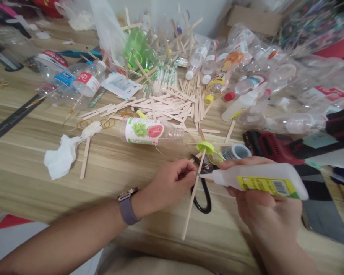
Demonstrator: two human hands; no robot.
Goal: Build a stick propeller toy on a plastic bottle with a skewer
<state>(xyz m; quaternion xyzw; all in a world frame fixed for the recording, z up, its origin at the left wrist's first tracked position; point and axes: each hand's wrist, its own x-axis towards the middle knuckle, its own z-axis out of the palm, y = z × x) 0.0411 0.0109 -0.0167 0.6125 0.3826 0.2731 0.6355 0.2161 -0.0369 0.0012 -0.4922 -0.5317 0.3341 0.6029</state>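
My left hand (172, 181), wearing a watch on its wrist, pinches a thin wooden stick (190, 214) near its middle. A yellow-green bottle cap (205, 147) sits at the stick's upper end. Wrapped in my right hand (260, 210) is a white glue bottle (258, 177) with a yellow label, held almost level. Its narrow nozzle points left and meets the stick beside my left fingertips; whether glue is flowing is too small to tell. Behind the stick lie scissors (208, 206) with black handles, partly hidden by my hands.
A clear bottle with a fruit label (145, 131) lies ahead, before a pile of flat wooden sticks (166, 105). Many plastic bottles (275, 76) crowd the back right. A red-black power tool (266, 147) lies right, near a dark phone (326, 217). Crumpled tissue (61, 156) is left.
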